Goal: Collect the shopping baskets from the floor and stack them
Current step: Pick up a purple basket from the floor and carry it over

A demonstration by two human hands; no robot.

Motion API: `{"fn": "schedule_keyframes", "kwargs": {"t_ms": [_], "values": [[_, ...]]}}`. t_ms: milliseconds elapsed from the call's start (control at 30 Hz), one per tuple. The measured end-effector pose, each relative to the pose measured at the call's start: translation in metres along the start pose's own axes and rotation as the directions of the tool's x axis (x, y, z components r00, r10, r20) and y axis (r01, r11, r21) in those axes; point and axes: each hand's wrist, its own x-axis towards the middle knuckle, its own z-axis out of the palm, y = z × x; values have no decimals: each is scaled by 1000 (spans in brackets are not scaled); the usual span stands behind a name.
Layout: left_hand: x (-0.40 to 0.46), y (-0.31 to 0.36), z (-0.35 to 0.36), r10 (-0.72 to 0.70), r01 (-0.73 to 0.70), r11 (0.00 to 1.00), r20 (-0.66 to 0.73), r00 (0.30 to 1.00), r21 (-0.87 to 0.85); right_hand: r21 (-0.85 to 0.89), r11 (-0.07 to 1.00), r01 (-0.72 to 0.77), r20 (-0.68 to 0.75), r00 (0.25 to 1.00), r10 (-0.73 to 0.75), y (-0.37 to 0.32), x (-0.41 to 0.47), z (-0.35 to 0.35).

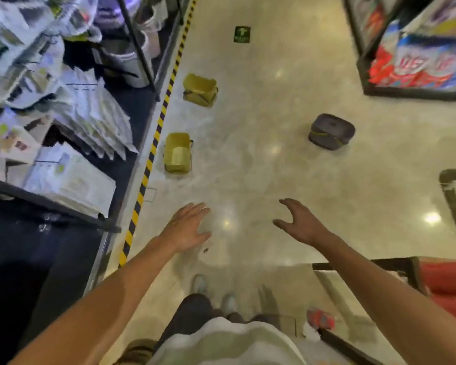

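Note:
Three shopping baskets sit on the shiny floor ahead of me. An olive-yellow basket (177, 152) stands upright closest, beside the striped floor tape. A second olive-yellow basket (200, 89) lies tipped on its side farther along the tape. A grey basket (331, 131) rests upside down to the right. My left hand (188, 226) is stretched forward with straight fingers and holds nothing, well short of the nearest basket. My right hand (298, 220) is also out in front with loosely curved fingers, empty.
A shelf rack (63, 143) with white packaged goods lines the left, edged by yellow-black tape (153, 151). A shelf of red and blue packages (416, 59) stands at the far right. A dark frame with red items (442, 280) is at my right. A green arrow sticker (242, 34) marks the floor.

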Motion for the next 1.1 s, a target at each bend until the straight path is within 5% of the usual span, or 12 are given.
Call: {"fn": "schedule_keyframes", "kwargs": {"t_ms": [600, 1100], "values": [[325, 50, -183, 267, -294, 940, 161, 950, 172, 254, 897, -361, -168, 897, 409, 48, 151, -141], [570, 201, -231, 319, -385, 882, 257, 912, 271, 348, 857, -381, -176, 871, 459, 210, 301, -279]]}}
